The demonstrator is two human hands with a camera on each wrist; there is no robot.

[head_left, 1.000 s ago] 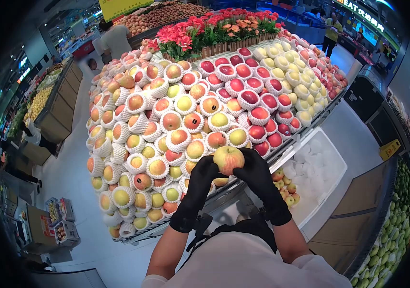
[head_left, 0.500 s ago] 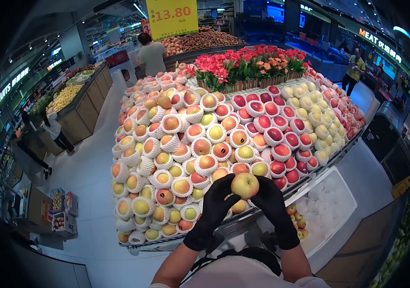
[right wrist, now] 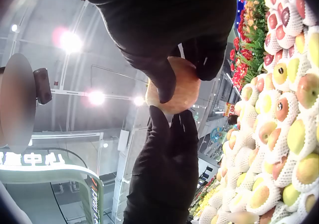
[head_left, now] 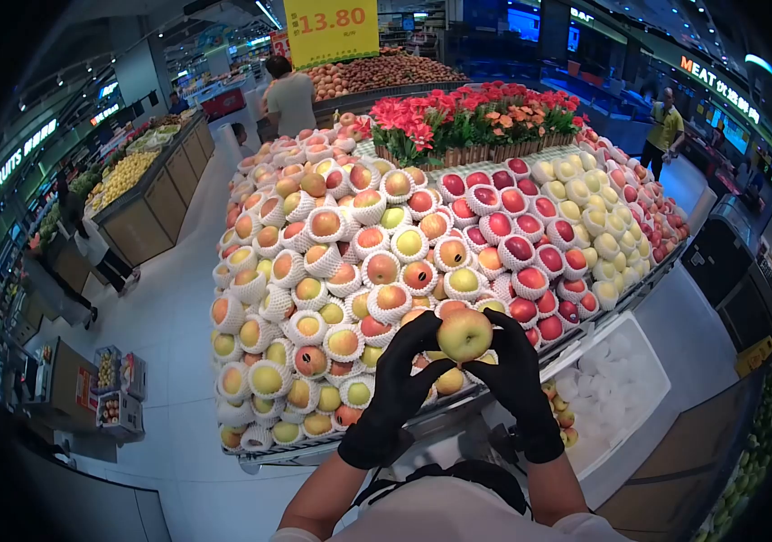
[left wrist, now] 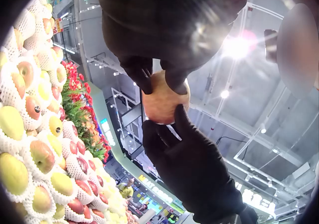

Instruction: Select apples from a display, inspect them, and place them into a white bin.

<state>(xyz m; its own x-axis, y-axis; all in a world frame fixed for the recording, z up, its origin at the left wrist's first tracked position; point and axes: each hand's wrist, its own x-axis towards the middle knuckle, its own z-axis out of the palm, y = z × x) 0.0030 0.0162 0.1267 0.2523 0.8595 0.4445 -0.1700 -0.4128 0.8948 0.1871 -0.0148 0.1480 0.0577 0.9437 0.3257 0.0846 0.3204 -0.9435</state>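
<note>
Holds one apple [head_left: 465, 335], yellow-green with a red blush, between the left grip [head_left: 404, 372] and the right grip [head_left: 514, 372], both in black gloves and both narrowed round the fruit. Has it centred at the thumbs and fingertips rather than down in the palms, up in the air before the display stand [head_left: 470, 169] and, by the wrist views, well apart from the heap. Hides, behind gloves and fruit, part of the foam-netted apples [head_left: 344, 343] piled on that stand: dozens, too overlapped for a sure count, at least three with dark stickers. Farther right, many red apples [head_left: 520, 249], then pale yellow fruit [head_left: 595, 220]. Along the far side, red flowers [head_left: 413, 126] and orange flowers [head_left: 505, 119] behind low wooden fencing. Just right of the right grip and below it, one white tub [head_left: 650, 366] with white foam [head_left: 610, 372] and several loose apples [head_left: 567, 420], partly covered by the glove. Beyond, one yellow price sign [head_left: 332, 32], a person in a grey shirt [head_left: 291, 104], and at right a person in a yellow shirt [head_left: 666, 131]. On the floor at left, three crates [head_left: 122, 434] of produce.
</note>
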